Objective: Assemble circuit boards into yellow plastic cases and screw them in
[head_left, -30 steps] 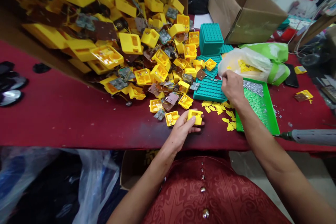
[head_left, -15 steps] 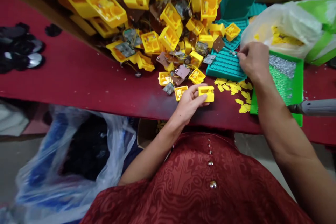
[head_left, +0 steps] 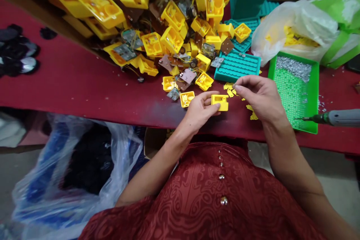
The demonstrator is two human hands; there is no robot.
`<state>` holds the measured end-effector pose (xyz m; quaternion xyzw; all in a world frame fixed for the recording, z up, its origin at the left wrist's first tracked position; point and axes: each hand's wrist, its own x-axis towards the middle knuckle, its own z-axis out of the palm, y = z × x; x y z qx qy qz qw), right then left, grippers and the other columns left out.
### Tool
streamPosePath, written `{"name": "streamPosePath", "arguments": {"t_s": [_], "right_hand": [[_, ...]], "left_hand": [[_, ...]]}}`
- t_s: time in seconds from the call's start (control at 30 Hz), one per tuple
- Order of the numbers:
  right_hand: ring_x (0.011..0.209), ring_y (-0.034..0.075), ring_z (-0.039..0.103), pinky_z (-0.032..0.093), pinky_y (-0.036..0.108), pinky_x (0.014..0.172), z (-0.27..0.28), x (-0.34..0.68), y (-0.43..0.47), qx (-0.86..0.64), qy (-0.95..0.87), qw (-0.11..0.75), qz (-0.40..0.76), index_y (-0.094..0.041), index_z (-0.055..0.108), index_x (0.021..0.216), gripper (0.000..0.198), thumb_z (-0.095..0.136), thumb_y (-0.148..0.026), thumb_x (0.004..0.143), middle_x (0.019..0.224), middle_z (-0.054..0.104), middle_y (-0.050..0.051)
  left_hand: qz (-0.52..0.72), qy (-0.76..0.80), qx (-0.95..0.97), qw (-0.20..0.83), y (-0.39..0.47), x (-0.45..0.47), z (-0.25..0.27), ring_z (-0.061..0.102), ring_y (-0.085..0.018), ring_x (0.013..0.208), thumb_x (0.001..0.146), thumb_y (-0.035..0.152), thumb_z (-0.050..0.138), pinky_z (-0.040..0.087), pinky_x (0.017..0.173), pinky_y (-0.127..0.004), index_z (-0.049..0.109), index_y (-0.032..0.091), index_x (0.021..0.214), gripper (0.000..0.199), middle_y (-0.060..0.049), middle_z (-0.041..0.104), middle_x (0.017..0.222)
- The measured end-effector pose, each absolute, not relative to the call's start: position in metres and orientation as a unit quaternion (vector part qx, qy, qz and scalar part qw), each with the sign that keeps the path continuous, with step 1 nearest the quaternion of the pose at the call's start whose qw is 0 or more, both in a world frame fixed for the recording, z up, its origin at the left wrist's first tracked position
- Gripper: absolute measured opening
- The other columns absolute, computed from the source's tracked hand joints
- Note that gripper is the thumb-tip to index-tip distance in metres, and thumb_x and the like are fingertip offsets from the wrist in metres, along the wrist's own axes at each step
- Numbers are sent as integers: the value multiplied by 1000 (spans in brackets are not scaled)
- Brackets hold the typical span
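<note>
My left hand (head_left: pixel 201 110) is closed around a small yellow plastic housing (head_left: pixel 219 102), held over the front edge of the table with a cut-out side up. To its right, my right hand (head_left: pixel 260 95) pinches a tiny dark or metallic piece (head_left: pixel 235 87) between thumb and forefinger; its kind is too small to make out. Below those fingertips lie flat yellow plastic pieces (head_left: pixel 230 90), partly hidden by the hand. Just behind is a teal ribbed tray (head_left: pixel 237 66). An open yellow housing (head_left: pixel 186 99) rests on the table beside my left hand.
A heap of yellow housings (head_left: pixel 173 39) with wires and circuit boards fills the back. At right stand a green tray (head_left: pixel 316 97) of small screws, an electric screwdriver (head_left: pixel 340 117) pointing in over it, and a plastic bag (head_left: pixel 298 26). A lined bin (head_left: pixel 118 157) sits below left.
My right hand has come from the teal tray towards me and left, bringing the tiny piece near the housing. My left hand keeps its hold. The view has shifted slightly.
</note>
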<state>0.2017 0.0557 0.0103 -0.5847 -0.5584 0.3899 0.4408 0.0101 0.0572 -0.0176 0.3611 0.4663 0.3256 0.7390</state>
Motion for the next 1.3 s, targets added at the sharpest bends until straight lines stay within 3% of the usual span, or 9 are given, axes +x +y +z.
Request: {"name": "streamPosePath", "arguments": {"t_s": [0.17,0.27,0.37,0.6,0.77,0.87,0.93,1.07,1.3], "right_hand": [[84,12,63,52,26,77,8,205,42,-528,-706,391,264,-16,72,92,11,65,-24,96,92,71,4],[92,14,61,50,28,81,7,208,38,-435,-840,311,96,-15,71,96,19,57,-24,106,98,69,7],[87,16,55,44,30,76,6,209,36,-384,-894,229,28,-15,69,93,33,44,-27,111,94,67,8],[74,14,53,42,30,67,26,214,35,-508,-800,153,282,-18,66,86,29,56,-40,102,83,64,4],[87,17,68,57,37,86,25,218,23,-575,-722,304,237,-24,78,91,23,67,-43,99,94,74,4],[66,12,63,56,31,68,14,215,16,-625,-603,403,291,-20,79,86,19,77,-37,94,76,69,3],[60,10,62,55,27,59,9,212,14,-625,-531,421,388,-18,79,90,22,79,-40,92,73,68,2],[67,12,71,65,27,65,7,211,16,-578,-453,444,514,-15,79,97,29,84,-42,86,79,74,4],[67,12,71,69,30,72,1,212,23,-567,-432,455,534,-15,76,93,38,93,-43,76,79,73,3]], "left_hand": [[283,468,363,754,54,15,-6,79,-17,90,83,9,72,62,67,-21,65,5,137,55,-18,82,121],[247,470,379,758,53,14,0,76,-13,81,83,6,71,58,63,-19,66,4,134,51,-15,83,111],[219,454,404,763,52,11,2,73,-11,77,85,6,70,56,62,-17,70,6,127,42,-11,82,103],[189,454,416,765,49,15,-2,75,-16,83,85,6,70,56,63,-21,67,4,130,45,-16,82,110],[221,474,423,740,49,18,-3,78,-24,92,82,6,70,62,68,-29,69,4,132,50,-19,81,116],[228,485,419,733,50,19,-5,79,-25,95,81,6,70,62,68,-29,68,5,133,52,-20,81,118],[233,486,416,733,50,19,-7,79,-24,95,81,8,71,61,66,-27,67,5,133,52,-20,80,121],[249,479,408,737,52,19,-11,79,-19,91,79,10,73,58,62,-21,66,7,127,48,-18,80,123],[272,476,399,735,52,21,-12,78,-17,88,78,12,73,60,65,-21,65,8,126,48,-19,80,125]]}}
